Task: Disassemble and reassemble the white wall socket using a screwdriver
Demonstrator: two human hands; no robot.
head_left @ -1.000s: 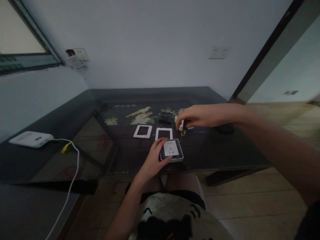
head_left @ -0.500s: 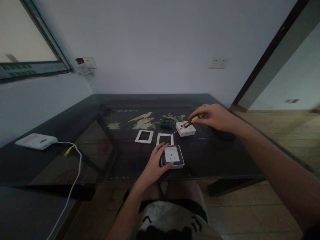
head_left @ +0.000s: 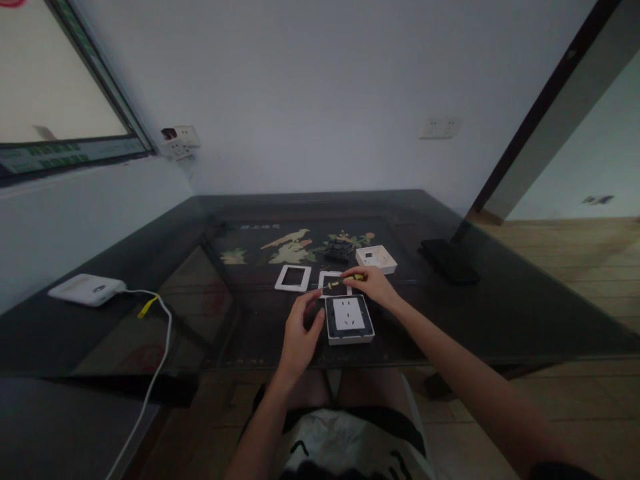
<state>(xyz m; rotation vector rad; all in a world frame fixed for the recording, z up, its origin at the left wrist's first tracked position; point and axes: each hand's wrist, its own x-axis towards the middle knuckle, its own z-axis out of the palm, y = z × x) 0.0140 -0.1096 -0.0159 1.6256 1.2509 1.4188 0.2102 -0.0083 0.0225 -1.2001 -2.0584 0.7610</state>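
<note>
The left hand (head_left: 301, 337) has come off the socket (head_left: 349, 315), which now sits unheld in its shallow white box at the table's (head_left: 400, 347) near edge. Just left of the socket, that hand is curved with its thumb well apart from the fingers; its fingertips are at the screwdriver's tip, though whether they touch it or hold something tiny cannot be told. The right hand (head_left: 370, 285) has brought the screwdriver (head_left: 356, 277) across and grips its handle just beyond the socket, shaft pointing left over a white frame (head_left: 323, 279). With the driver apart from the socket, no screw there seems to be turning; the attention looks to be on the tip. A second frame (head_left: 281, 278) lies beyond and left of the socket; a dark module (head_left: 339, 251) and an open white case (head_left: 385, 268) lie farther beyond it.
</note>
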